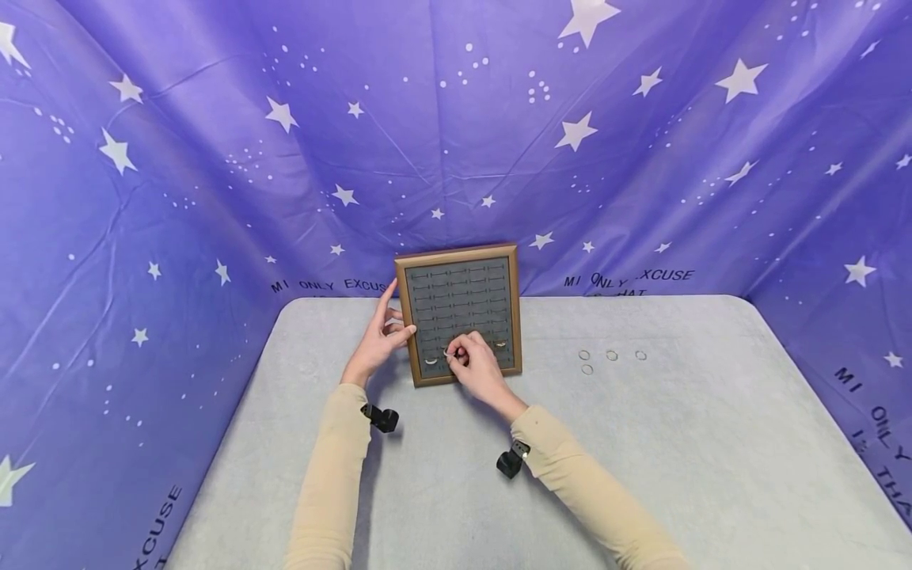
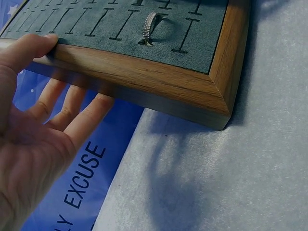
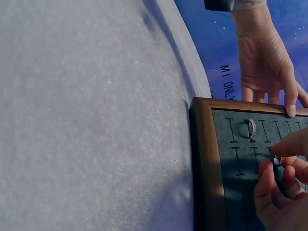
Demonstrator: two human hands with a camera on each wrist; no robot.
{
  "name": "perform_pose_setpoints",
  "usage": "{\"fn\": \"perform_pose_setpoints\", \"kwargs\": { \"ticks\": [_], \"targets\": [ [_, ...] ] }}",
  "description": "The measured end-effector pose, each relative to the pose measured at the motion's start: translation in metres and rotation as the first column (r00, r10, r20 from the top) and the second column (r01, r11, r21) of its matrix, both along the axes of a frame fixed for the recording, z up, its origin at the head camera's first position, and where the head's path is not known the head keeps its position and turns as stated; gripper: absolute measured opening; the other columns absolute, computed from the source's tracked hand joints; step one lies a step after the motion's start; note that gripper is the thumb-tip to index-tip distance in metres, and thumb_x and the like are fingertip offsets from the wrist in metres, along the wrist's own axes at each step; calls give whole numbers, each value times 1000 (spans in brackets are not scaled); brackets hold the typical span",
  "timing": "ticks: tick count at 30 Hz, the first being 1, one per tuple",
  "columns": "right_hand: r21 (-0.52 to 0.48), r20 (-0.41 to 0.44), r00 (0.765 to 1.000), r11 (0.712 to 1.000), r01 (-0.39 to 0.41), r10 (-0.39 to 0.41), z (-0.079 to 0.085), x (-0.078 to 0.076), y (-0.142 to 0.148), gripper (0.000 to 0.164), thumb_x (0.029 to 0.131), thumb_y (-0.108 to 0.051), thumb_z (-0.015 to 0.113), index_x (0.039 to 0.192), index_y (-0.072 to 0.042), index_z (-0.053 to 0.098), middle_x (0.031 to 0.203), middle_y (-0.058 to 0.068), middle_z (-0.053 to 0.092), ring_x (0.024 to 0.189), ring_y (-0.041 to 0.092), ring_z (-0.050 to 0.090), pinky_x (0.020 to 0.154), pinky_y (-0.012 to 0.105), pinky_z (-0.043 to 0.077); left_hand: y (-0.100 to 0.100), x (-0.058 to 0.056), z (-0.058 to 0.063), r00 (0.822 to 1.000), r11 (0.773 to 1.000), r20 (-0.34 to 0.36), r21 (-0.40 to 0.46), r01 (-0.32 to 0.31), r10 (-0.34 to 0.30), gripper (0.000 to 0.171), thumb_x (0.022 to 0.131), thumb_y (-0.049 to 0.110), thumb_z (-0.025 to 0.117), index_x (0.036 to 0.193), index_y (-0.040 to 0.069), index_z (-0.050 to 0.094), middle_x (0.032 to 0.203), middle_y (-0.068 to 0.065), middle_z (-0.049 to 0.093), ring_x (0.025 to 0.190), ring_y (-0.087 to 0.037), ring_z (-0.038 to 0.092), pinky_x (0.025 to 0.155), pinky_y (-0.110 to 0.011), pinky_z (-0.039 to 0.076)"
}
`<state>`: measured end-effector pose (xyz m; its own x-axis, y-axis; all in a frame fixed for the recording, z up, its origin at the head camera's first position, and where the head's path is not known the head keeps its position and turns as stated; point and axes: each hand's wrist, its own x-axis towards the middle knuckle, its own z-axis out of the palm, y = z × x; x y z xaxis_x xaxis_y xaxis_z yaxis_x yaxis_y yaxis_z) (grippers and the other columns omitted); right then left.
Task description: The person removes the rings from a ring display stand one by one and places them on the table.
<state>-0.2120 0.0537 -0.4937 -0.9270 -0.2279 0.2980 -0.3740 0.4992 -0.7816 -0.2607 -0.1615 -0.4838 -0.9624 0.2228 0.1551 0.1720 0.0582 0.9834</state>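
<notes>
Nearest are the beige sleeves (image 1: 324, 483) of a person, a small black camera (image 1: 511, 461) worn at the right cuff and another at the left, above a pale grey, mottled surface (image 1: 442, 483). Beyond the cuffs, the right hand (image 1: 479, 368) pinches a small ring (image 3: 281, 160) between thumb and fingertips, close against the lower part of a display board; the ring shows a bright, whitish stone and a beaded-looking band, mostly covered by the fingers. The display board (image 1: 517, 317) is tilted up, a brown wood-grain frame around a dark grey-green, suede-like panel cut with rows of short slits, each capped by little cross-strokes. A silvery ring (image 2: 151, 28) set with close lines of tiny stones sits in a slit near the lower left corner; a gold-toned ring (image 1: 501, 344) sits toward the right side. To the right of the board, four thin loose rings (image 1: 612, 355) lie flat, three in a row and one just nearer. The left hand (image 1: 378, 340) grips the board's left edge, thumb on the front rim, fingers spread behind. Farthest hangs a purple-blue curtain (image 1: 442, 142) with white stars.
</notes>
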Motion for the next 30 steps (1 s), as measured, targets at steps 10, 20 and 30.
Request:
{"fn": "perform_pose_setpoints", "kwargs": {
  "ticks": [10,20,30],
  "targets": [
    [-116,99,994,993,-37,49,3,6,8,3,87,-2,64,89,-1,61,94,8,53,75,14,59,68,24,49,0,0,-2,1000,1000,0,1,5,-5,91,89,-3,64,154,38,16,106,-19,48,83,-22,62,68,-34,57],
    [-190,173,984,982,3,31,9,13,17,5,88,-1,65,90,-5,61,97,10,54,74,15,63,59,23,47,1,1,5,999,999,44,40,17,-19,91,90,-5,64,156,35,15,106,-19,45,81,-20,61,71,-34,57],
    [-237,175,984,971,32,11,12,16,29,5,89,0,65,92,-4,63,98,13,54,72,22,63,57,21,43,4,14,25,998,999,47,18,29,-29,90,90,-6,62,157,26,11,106,-20,44,83,-20,60,74,-35,56]
  ]
}}
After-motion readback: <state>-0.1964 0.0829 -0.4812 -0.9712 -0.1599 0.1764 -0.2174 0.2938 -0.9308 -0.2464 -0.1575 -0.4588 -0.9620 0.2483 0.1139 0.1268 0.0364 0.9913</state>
